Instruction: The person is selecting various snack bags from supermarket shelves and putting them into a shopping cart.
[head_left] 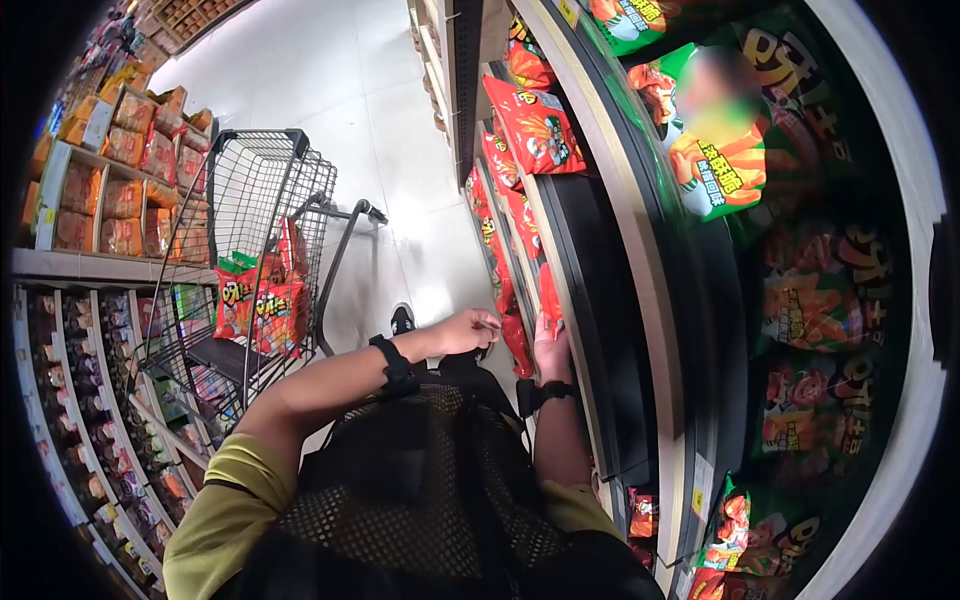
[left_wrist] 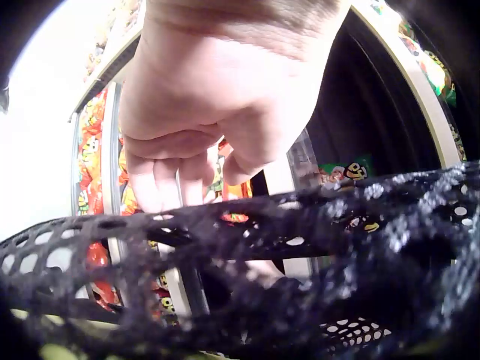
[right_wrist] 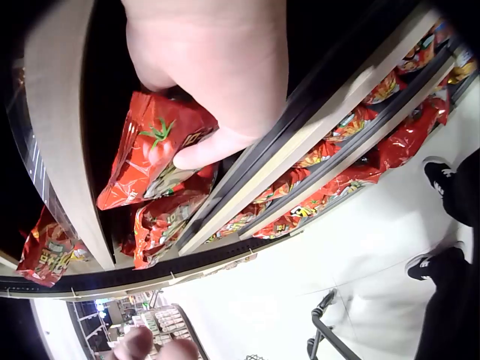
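My right hand reaches into a low shelf and grips a red snack bag with a tomato picture, thumb pressed on its front. The same bag stands up just above that hand in the head view. My left hand hovers beside the shelf front, close to a row of red bags. Its fingers hang loosely curled with nothing in them. A black mesh garment hides the lower part of the left wrist view.
A black wire shopping cart stands on my left with red and orange snack bags inside. Shelves of packets line both sides of the aisle. Pale floor runs ahead. My shoe is near the cart.
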